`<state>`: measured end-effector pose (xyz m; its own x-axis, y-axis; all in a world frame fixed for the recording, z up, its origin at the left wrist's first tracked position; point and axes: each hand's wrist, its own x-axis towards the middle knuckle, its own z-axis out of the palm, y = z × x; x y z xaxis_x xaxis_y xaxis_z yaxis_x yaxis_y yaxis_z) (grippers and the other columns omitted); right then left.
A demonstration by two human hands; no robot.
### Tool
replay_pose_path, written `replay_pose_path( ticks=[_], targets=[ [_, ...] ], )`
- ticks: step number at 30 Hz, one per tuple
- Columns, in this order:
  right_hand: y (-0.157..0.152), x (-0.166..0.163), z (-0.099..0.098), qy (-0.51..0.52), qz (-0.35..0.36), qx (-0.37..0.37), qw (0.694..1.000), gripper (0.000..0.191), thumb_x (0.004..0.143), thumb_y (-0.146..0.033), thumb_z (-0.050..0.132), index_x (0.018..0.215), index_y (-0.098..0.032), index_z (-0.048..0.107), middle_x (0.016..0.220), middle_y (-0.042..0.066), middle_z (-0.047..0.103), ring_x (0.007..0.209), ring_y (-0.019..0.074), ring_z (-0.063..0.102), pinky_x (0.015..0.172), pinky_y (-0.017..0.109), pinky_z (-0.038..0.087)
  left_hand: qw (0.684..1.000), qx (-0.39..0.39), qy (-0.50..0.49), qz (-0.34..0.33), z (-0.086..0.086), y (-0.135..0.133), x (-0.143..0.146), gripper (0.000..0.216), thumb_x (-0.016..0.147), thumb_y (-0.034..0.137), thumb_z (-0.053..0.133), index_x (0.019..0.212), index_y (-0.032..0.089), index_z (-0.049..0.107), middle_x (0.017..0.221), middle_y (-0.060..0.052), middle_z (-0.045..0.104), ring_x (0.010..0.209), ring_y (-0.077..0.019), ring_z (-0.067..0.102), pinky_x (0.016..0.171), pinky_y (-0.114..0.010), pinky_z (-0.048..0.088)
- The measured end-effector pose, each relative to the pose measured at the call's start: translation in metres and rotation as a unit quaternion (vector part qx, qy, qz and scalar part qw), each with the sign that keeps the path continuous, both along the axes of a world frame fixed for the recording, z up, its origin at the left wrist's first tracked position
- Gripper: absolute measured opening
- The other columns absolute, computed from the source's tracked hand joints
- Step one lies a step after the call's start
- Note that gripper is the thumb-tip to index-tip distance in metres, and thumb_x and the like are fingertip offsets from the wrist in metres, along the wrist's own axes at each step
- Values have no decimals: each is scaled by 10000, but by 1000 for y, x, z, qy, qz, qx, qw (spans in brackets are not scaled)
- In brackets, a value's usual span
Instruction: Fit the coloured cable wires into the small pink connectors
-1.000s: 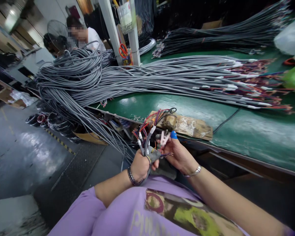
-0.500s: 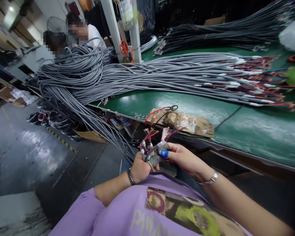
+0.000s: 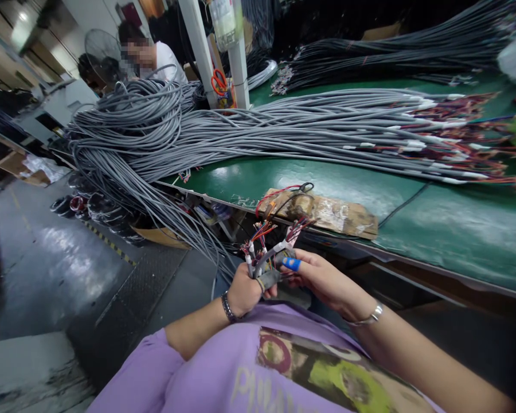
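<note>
Gripping several grey cables (image 3: 267,256) near their stripped ends, the left hand (image 3: 246,289) is curled tight just below the middle of the frame, its thumb wearing a grey finger cover (image 3: 270,280). Above that fist, the cables end in white sleeves (image 3: 280,246), from which thin coloured wires (image 3: 264,230) fan out, red, orange and blue among them. Just to the right, the right hand (image 3: 316,275) has its fingers drawn in at one of these cables, blue tape (image 3: 291,264) wrapped around a digit; I cannot tell whether it pinches the cable or only touches it. A dark bracelet (image 3: 227,308) circles the left wrist and a silver bracelet (image 3: 375,312) the right, both in front of a purple shirt (image 3: 206,367) at the bottom of the frame. Beyond the hands, a worn wooden board (image 3: 361,221) lies at the near edge of the green tabletop (image 3: 477,223), a black wire loop (image 3: 306,186) at its left end. Across the middle of the frame stretches a long bundle of grey cables (image 3: 292,137), its bare wire ends at the right, its left part heaped in coils and partly hanging over the edge. Black cables (image 3: 370,60) lie at the upper right. In the upper left, a person in a white shirt (image 3: 167,63) is near a fan (image 3: 98,49).
</note>
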<state>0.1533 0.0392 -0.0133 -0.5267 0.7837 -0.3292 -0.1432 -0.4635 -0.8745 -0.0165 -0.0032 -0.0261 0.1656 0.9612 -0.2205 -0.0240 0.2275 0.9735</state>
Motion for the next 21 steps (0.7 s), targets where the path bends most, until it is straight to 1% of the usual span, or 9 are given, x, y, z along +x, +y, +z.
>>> replay_pose_path(
  ticks=[2,4,6,8,10,12,15,18,21],
  targets=[
    [-1,-2,6,3,44,12,999,348,725,-498,731,809,-177,628,662,19,657,597,145,576,549,250,381,1000,-1,4,-10,-1,0,1,442,775,492,666,532,124,626,457,-21,560,415,-87,473,458,-214,386],
    [-1,-5,10,10,55,25,998,356,707,-503,739,801,-180,622,645,22,664,607,166,593,579,272,397,1000,1,1,-14,-1,-1,1,434,774,479,672,529,124,623,461,-20,564,417,-86,477,460,-213,388],
    [-2,-7,9,4,33,35,999,349,675,-493,759,749,-184,614,624,16,655,586,158,569,590,282,399,1000,1,-6,-9,-1,-1,1,426,773,469,677,528,126,615,464,-18,567,416,-85,477,456,-210,388],
    [-2,-7,5,-17,-6,36,999,335,647,-468,780,706,-182,615,619,6,637,559,133,519,565,271,378,1000,1,-14,8,-2,-1,0,413,768,463,685,536,131,604,466,-13,567,413,-85,478,447,-208,383],
    [-3,-8,0,-31,-45,16,998,329,624,-448,794,675,-178,612,596,-11,600,529,108,465,537,257,355,999,2,-19,33,-2,0,0,399,766,457,689,549,136,595,470,-8,569,412,-85,480,438,-204,373],
    [-4,-8,-2,-23,-65,-16,997,332,621,-445,795,668,-176,608,558,-28,556,510,97,443,528,250,358,998,2,-25,49,-2,0,-1,387,766,449,691,559,138,593,476,-4,572,410,-82,479,429,-200,363],
    [-4,-9,0,10,-43,-39,998,328,635,-430,797,752,-177,624,600,-14,600,542,120,524,537,257,389,999,-1,-28,40,-2,1,-2,383,762,436,697,551,133,595,474,-4,571,408,-79,481,426,-196,364],
    [-4,-11,6,37,-40,-22,998,377,616,-378,827,873,-188,628,758,24,689,636,164,625,600,285,453,1000,-7,-21,20,-2,0,-2,392,756,434,702,533,127,604,468,-10,570,404,-78,481,425,-196,370],
    [-4,-15,8,34,-55,-4,998,408,583,-361,847,881,-195,622,796,29,705,618,172,642,632,315,488,1000,-15,-12,6,-3,-1,-1,394,754,444,701,543,120,626,470,-15,576,404,-79,482,425,-196,376]
  ],
)
